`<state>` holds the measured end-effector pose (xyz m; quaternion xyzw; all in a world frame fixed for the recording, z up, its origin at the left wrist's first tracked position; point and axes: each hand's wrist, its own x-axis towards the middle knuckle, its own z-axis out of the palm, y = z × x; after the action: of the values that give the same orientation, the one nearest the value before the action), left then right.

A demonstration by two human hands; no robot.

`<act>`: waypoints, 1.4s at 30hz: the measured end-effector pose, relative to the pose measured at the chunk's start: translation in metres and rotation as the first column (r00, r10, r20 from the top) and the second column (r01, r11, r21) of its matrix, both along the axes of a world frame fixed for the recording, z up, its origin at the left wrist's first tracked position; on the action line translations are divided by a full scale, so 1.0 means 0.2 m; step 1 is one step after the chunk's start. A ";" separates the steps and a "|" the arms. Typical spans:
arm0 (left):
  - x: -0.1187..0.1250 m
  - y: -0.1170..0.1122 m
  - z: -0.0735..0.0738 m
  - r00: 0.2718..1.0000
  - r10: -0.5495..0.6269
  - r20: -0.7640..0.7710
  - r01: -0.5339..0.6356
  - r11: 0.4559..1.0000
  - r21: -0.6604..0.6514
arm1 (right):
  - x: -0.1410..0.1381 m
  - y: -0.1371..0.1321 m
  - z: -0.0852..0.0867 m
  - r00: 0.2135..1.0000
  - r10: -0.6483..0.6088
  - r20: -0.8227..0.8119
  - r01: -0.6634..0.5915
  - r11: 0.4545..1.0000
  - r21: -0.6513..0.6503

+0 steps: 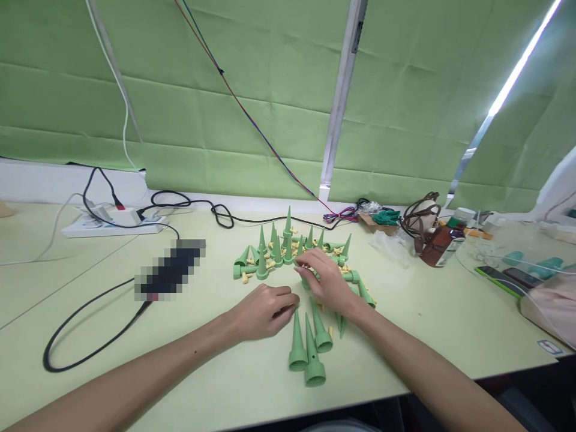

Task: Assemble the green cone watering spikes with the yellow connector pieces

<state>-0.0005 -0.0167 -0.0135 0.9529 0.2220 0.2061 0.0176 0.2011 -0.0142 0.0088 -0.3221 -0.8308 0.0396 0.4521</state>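
My left hand rests low over the table with its fingers curled together. Its fingertips are close to the tip of a green plastic cone spike; whatever they hold is hidden. My right hand reaches into the cluster with thumb and fingers pinched. Part of a green piece shows beneath it, but I cannot tell whether it is gripped. Two more cone spikes, one with a small hole and another, lie nearby with wide ends toward me. Behind, several spikes stand upright among small yellow pegs.
At left are a pixelated dark device, its black cable loop and a white power strip. On the right stand a brown bottle, a clear plastic bag and a green-edged phone. The table's front edge runs below.
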 end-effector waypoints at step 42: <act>0.01 0.04 0.00 0.893 0.386 0.232 -0.332 0.912 -0.240 | -0.01 0.02 -0.04 0.997 -0.050 -0.051 0.044 0.993 -0.110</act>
<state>0.0011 -0.0092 -0.0134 0.8509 0.4092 0.3132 0.1025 0.1990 -0.0103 0.0003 -0.3647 -0.8072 0.0827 0.4567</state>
